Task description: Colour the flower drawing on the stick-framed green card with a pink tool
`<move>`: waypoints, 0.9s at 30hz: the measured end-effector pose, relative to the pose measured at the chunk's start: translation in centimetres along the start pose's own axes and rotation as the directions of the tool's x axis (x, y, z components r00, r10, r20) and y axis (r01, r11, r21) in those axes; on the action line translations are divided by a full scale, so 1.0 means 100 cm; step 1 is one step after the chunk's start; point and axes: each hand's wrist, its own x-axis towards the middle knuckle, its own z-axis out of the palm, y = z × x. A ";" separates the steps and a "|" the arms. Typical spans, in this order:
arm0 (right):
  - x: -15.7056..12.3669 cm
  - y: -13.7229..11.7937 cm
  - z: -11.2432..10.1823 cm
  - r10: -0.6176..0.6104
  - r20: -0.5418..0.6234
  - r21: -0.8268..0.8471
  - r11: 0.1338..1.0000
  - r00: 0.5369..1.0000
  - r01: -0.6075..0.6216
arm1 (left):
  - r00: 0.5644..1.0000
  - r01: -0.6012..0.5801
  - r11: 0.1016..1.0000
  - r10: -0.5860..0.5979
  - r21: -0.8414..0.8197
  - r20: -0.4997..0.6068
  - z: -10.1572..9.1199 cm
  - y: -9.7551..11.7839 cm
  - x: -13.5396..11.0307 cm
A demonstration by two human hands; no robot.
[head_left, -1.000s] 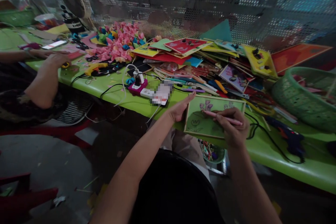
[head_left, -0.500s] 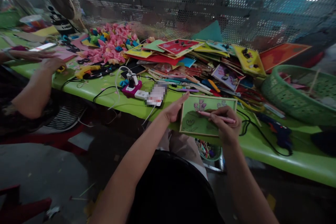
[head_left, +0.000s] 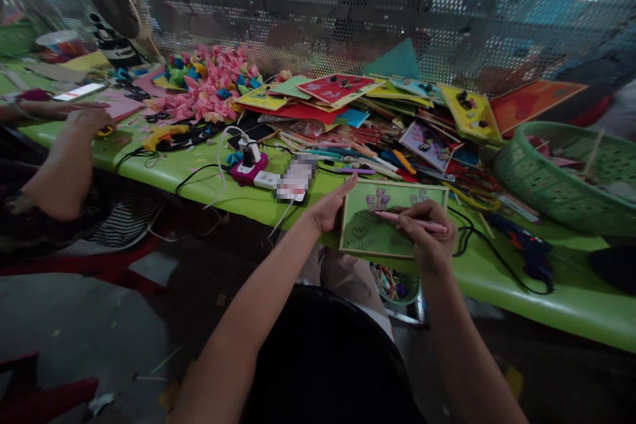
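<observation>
A green card with a thin wooden frame [head_left: 382,228] lies at the table's front edge, with purple tulips and a black outlined flower drawn on it. My left hand [head_left: 328,211] grips the frame's left side, thumb up along the edge and the other fingers partly hidden. In my right hand [head_left: 430,232] is a pink felt-tip pen [head_left: 415,221], pinched between thumb and fingers. Its tip is at the card, just below the coloured tulips. The right hand covers the card's lower right corner.
Behind the card lie several pens and a pile of framed cards [head_left: 340,87]. A glue gun [head_left: 527,245] and a green basket [head_left: 561,179] are to the right. Leftward are a phone [head_left: 297,179], a purple power adapter [head_left: 248,169], folded paper pieces [head_left: 213,79] and another person's hand [head_left: 89,119].
The pink pen and my right hand have shifted very slightly. The other person's hand at the left has moved a little to the left. My left hand stays on the frame.
</observation>
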 end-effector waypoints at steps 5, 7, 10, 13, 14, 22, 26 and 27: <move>0.000 -0.002 0.003 0.005 0.008 -0.040 0.999 1.000 -0.005 | 1.000 0.007 1.000 -0.007 0.002 0.014 -0.001 0.000 -0.001; 0.000 -0.001 0.002 0.012 0.013 -0.039 0.999 1.000 -0.011 | 1.000 0.001 1.000 -0.001 -0.004 0.010 0.000 0.000 -0.001; -0.001 0.001 0.000 -0.001 0.006 -0.023 1.000 1.000 0.001 | 1.000 0.005 1.000 -0.005 -0.008 -0.011 0.001 0.001 -0.001; -0.001 0.002 -0.001 -0.002 -0.002 -0.022 1.000 1.000 0.002 | 1.000 0.015 1.000 -0.015 -0.002 -0.018 0.002 0.001 -0.001; -0.001 0.001 -0.001 0.005 -0.003 -0.029 1.000 1.000 -0.005 | 1.000 0.013 1.000 -0.013 0.000 -0.016 0.001 0.001 -0.001; 0.000 -0.002 0.000 -0.017 -0.016 -0.035 0.999 1.000 0.017 | 1.000 0.000 1.000 0.000 0.002 -0.014 -0.003 -0.002 0.003; -0.001 -0.002 0.000 0.005 0.012 -0.025 1.000 1.000 -0.005 | 1.000 0.006 1.000 -0.006 -0.005 -0.024 0.000 0.000 0.001; -0.001 -0.002 0.000 0.016 0.016 -0.026 1.000 1.000 -0.016 | 1.000 0.007 1.000 -0.007 -0.006 -0.023 0.000 0.000 0.000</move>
